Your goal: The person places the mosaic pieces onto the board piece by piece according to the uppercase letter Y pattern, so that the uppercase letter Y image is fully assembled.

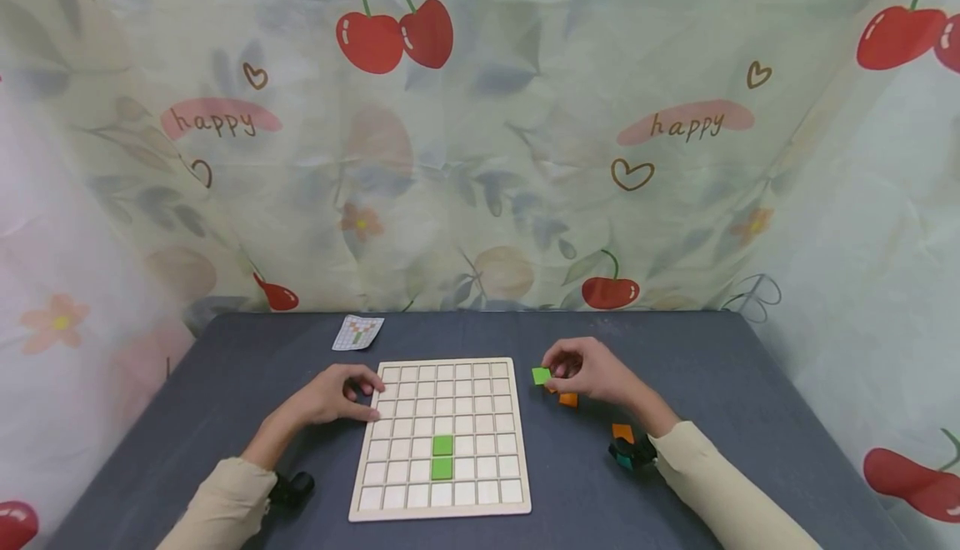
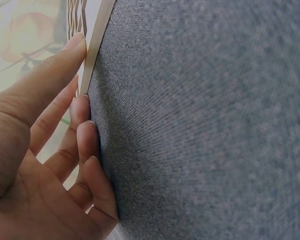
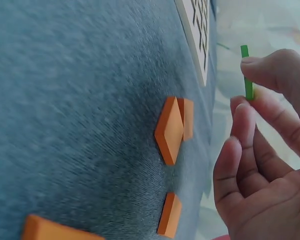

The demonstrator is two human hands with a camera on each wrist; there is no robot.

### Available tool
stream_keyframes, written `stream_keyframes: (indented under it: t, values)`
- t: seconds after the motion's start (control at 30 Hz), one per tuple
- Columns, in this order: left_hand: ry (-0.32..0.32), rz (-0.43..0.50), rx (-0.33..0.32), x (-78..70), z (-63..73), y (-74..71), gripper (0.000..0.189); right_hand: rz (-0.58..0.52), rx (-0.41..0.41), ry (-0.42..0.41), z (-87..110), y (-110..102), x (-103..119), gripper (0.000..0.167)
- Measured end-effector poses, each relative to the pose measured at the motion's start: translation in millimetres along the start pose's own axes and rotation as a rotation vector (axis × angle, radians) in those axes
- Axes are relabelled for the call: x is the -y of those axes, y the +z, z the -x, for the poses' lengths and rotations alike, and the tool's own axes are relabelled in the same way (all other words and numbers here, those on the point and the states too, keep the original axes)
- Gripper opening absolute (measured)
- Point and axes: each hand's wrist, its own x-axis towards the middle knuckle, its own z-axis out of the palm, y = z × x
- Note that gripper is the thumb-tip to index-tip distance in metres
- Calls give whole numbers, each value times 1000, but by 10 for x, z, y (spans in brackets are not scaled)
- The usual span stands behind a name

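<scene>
Background: cherry-and-leaf curtain (image 1: 480, 158), lettered "happy", hung beyond far edge of dark cloth-covered table (image 1: 585, 492). Pale gridded board (image 1: 400, 448) flat near table's middle; two green tiles (image 1: 442, 445) in adjoining cells of centre column, second and third rows from near edge. Right hand (image 1: 592, 371): narrow pinch, thumb and fingertip on third green tile (image 1: 541, 376), held clear of table just off board's right edge, toward far right corner. Left hand (image 1: 333, 396): thumb and index finger well apart, resting at board's left edge, toward far left corner. Orange tiles (image 3: 169, 131) between board and table's right edge; two close together, contact between them: cannot tell. Small printed card (image 1: 357, 332) near table's far edge, left of centre.
</scene>
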Motion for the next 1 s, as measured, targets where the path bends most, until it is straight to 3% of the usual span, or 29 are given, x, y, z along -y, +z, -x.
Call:
stream_keyframes:
  t: [0.43, 1.0]
  values:
    - [4, -7, -2, 12, 12, 4, 34, -9, 55, -30, 174, 173, 162, 19]
    - [-8, -7, -3, -22, 10, -6, 34, -77, 75, -91, -6, 644, 392, 21]
